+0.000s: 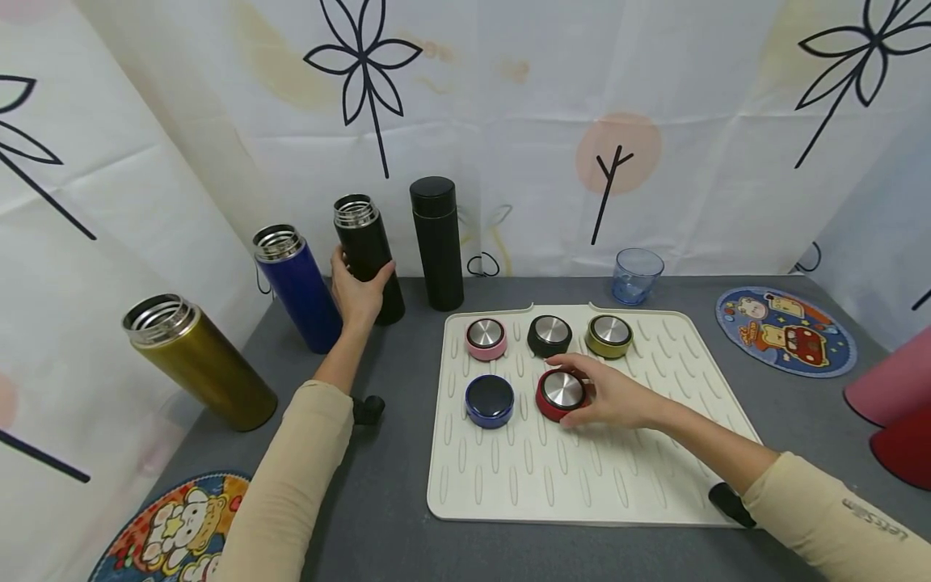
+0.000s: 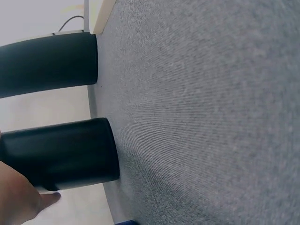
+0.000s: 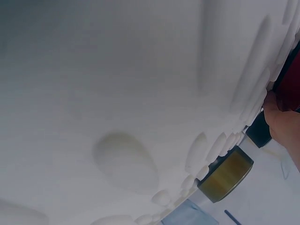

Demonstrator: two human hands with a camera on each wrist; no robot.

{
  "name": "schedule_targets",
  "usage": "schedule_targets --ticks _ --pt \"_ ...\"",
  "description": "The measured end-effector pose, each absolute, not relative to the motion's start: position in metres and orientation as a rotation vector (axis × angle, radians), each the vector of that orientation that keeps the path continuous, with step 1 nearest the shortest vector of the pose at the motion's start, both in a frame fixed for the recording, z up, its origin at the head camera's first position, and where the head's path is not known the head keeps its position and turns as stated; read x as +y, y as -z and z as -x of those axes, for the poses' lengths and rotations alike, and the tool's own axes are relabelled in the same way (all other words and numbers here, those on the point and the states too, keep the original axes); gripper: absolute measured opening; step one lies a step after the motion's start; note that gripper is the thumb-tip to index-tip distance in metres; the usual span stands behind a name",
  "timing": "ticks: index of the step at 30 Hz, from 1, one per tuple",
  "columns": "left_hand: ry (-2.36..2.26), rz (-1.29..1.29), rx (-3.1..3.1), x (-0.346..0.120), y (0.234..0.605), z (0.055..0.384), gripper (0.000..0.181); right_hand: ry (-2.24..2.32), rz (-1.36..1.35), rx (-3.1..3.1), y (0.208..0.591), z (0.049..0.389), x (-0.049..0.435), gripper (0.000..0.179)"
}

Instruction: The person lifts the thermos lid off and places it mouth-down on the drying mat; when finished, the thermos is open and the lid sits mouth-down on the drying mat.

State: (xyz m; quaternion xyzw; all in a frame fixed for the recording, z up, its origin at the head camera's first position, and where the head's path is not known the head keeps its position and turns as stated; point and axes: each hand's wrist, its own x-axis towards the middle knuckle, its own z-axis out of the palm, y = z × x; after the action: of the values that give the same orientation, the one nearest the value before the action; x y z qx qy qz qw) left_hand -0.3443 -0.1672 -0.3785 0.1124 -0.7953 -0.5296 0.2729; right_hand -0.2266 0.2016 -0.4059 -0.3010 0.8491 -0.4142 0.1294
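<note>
My left hand [image 1: 358,295] grips an uncapped black thermos bottle [image 1: 367,242], its steel mouth bare, standing on the grey table. In the left wrist view, fingers wrap that black bottle [image 2: 65,152] near its lower end. My right hand [image 1: 607,392] holds a red lid [image 1: 563,390] with a steel top between thumb and fingers, on the cream ridged mat [image 1: 582,477]. A blue lid [image 1: 490,399] lies left of it. Behind sit a pink lid [image 1: 486,338], a black lid [image 1: 549,334] and a gold lid [image 1: 609,335]. The right wrist view shows only part of the red lid [image 3: 291,84].
Uncapped blue [image 1: 301,295] and gold [image 1: 207,368] bottles stand left; a capped black bottle [image 1: 439,250] stands behind. A blue glass [image 1: 635,279] is beyond the mat. Round cartoon placemats lie right [image 1: 785,333] and front left [image 1: 182,525]. Pink [image 1: 895,380] and red [image 1: 905,444] objects enter at right.
</note>
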Motion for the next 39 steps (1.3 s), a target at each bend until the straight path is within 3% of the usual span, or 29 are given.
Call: schedule_targets --ticks 13,18,24,30,39 --pt "1.481 -0.263 -2.079 -0.153 0.369 0.323 0.090 1.187 0.864 2.477 0.406 0.228 0.202 0.082" --pt "1.414 -0.155 -1.907 -0.140 0.369 0.312 0.075 1.199 0.857 2.465 0.405 0.228 0.202 0.081" --pt "1.472 0.146 -1.781 -0.129 0.372 0.304 0.057 1.193 0.863 2.470 0.404 0.227 0.201 0.081" --pt "1.580 0.308 -1.939 -0.126 0.375 0.305 0.070 1.199 0.877 2.468 0.406 0.228 0.201 0.082" --pt "1.519 0.253 -2.200 -0.117 0.371 0.319 0.081 1.213 0.876 2.462 0.406 0.228 0.201 0.082"
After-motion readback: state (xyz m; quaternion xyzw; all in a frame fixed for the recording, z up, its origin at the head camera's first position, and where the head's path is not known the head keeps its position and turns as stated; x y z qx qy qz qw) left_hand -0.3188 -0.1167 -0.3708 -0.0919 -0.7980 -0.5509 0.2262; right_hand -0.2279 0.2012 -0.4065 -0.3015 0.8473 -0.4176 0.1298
